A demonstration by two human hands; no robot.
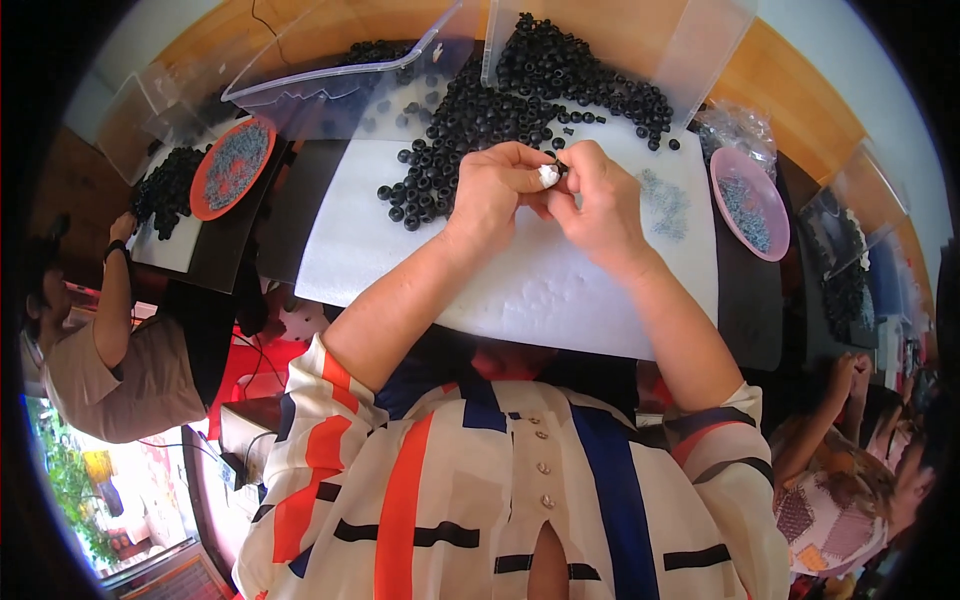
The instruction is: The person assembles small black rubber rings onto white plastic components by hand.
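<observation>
Black piece [562, 166], one, between two bare hands [487, 198] [602, 208].

Dark table [750, 310], white mat [560, 300], heaped black parts [470, 120], pale pieces [664, 205]

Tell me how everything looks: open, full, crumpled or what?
Left hand: closed, pinching small black piece
Right hand: closed, pinching it too
Round black pieces: loose, heaped
Clear bin: open, pieces spilling out
Pink bowl: partly filled
Orange bowl: partly filled
Plastic bag: crumpled
White mat: spread out, partly covered
</observation>
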